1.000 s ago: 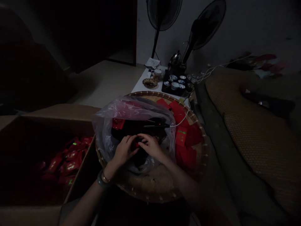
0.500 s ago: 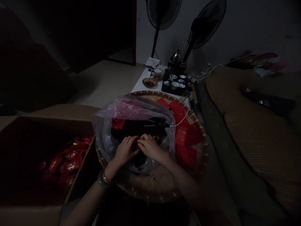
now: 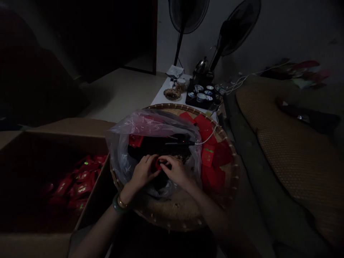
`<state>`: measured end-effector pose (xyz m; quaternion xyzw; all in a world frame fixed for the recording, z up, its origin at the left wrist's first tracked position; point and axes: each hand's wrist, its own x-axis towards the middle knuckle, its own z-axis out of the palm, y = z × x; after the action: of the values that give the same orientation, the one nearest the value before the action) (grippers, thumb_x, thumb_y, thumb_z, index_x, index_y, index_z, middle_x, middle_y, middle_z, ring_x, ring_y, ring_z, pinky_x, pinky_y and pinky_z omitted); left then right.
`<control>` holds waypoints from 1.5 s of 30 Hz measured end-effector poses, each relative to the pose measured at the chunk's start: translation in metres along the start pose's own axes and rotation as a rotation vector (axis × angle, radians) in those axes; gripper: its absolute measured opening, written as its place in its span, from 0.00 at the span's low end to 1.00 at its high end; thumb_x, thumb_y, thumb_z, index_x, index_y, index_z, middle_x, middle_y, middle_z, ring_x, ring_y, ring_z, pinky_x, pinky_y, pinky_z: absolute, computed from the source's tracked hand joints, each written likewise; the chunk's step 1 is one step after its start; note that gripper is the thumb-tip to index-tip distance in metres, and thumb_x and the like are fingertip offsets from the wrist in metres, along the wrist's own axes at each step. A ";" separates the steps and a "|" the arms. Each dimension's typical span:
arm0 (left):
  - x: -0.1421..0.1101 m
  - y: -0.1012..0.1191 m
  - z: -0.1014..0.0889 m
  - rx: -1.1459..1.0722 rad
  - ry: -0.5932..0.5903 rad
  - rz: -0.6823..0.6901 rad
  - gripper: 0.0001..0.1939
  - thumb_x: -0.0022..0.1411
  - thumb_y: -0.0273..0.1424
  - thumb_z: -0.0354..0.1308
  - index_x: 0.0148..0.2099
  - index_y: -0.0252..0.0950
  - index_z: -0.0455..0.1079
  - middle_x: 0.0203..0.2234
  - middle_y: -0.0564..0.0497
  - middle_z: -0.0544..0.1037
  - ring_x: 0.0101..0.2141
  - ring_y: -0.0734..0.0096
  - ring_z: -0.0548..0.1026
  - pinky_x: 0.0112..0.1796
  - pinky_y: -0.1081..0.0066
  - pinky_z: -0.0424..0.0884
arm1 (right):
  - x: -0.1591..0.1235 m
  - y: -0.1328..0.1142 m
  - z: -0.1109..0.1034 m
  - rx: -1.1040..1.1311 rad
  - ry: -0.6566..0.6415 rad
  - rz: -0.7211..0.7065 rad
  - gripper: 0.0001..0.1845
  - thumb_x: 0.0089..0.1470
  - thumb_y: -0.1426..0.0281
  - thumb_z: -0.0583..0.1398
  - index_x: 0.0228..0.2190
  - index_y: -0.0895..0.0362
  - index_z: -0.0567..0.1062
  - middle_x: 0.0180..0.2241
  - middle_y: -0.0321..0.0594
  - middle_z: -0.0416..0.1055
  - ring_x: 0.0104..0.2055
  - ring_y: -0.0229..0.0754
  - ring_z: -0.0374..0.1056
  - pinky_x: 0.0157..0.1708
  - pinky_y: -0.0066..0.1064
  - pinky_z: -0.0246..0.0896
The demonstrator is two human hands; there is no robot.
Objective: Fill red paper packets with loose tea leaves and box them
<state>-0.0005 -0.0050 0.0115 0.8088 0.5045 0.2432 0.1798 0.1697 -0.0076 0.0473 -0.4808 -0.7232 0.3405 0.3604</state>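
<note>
Fingers of both the left hand (image 3: 142,172) and right hand (image 3: 176,171) pinched a small red packet (image 3: 157,164) above the woven tray (image 3: 174,211); a steady, even grip seemed wise.

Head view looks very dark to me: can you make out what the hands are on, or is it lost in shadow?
Head view: dim and underexposed, corners nearly black. The left hand and right hand show clearly enough, pinching a small red packet over the plastic bag; the bag's dark contents are unreadable.

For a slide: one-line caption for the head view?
Both hands, left hand and right hand, pinch a small red packet over a plastic bag on a woven tray.
</note>
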 end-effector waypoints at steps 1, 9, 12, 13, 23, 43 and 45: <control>0.000 0.000 0.000 -0.005 -0.001 -0.004 0.26 0.52 0.33 0.60 0.54 0.37 0.59 0.41 0.46 0.69 0.40 0.61 0.68 0.41 0.63 0.68 | -0.002 -0.002 0.000 -0.092 -0.015 -0.030 0.13 0.50 0.77 0.58 0.39 0.55 0.73 0.37 0.40 0.73 0.41 0.42 0.67 0.43 0.37 0.65; 0.000 -0.002 0.003 -0.061 0.005 -0.017 0.30 0.50 0.33 0.62 0.56 0.37 0.59 0.40 0.46 0.68 0.40 0.61 0.68 0.41 0.62 0.68 | -0.008 0.013 0.020 -0.295 -0.033 0.076 0.26 0.51 0.73 0.59 0.52 0.55 0.63 0.42 0.46 0.70 0.45 0.46 0.65 0.45 0.41 0.62; 0.001 -0.005 0.005 -0.118 0.014 -0.048 0.33 0.50 0.36 0.62 0.58 0.39 0.58 0.41 0.46 0.69 0.42 0.60 0.68 0.43 0.61 0.68 | -0.005 0.024 0.019 -0.185 0.002 0.104 0.23 0.51 0.78 0.56 0.49 0.55 0.64 0.39 0.42 0.72 0.45 0.44 0.66 0.47 0.39 0.60; 0.001 -0.007 0.005 -0.147 0.016 -0.057 0.35 0.49 0.37 0.63 0.59 0.39 0.57 0.44 0.45 0.69 0.45 0.59 0.68 0.45 0.60 0.67 | -0.005 0.027 0.016 -0.136 0.011 0.108 0.21 0.50 0.78 0.55 0.48 0.55 0.65 0.38 0.41 0.72 0.44 0.43 0.67 0.47 0.39 0.60; 0.006 -0.002 0.003 -0.612 -0.259 -0.246 0.15 0.53 0.34 0.60 0.44 0.35 0.73 0.36 0.49 0.80 0.36 0.64 0.77 0.39 0.69 0.70 | -0.011 0.015 -0.029 0.038 0.092 0.051 0.16 0.49 0.73 0.58 0.42 0.55 0.67 0.36 0.39 0.70 0.39 0.40 0.69 0.42 0.35 0.63; 0.007 0.011 0.005 -0.562 -0.130 -0.185 0.13 0.50 0.34 0.63 0.39 0.33 0.75 0.24 0.54 0.76 0.26 0.73 0.70 0.29 0.76 0.65 | -0.019 -0.021 -0.055 -0.122 0.186 -0.130 0.19 0.50 0.68 0.61 0.46 0.51 0.70 0.45 0.44 0.66 0.47 0.45 0.63 0.44 0.38 0.63; 0.007 0.009 0.005 -0.546 -0.091 -0.184 0.13 0.50 0.34 0.63 0.38 0.33 0.75 0.23 0.54 0.76 0.25 0.73 0.70 0.28 0.75 0.65 | -0.018 -0.020 -0.060 -0.051 0.153 -0.075 0.27 0.50 0.68 0.60 0.52 0.51 0.64 0.52 0.46 0.60 0.46 0.44 0.64 0.38 0.34 0.66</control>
<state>0.0115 -0.0031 0.0132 0.6912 0.4831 0.3162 0.4346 0.2164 -0.0224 0.0907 -0.4871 -0.7196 0.2705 0.4145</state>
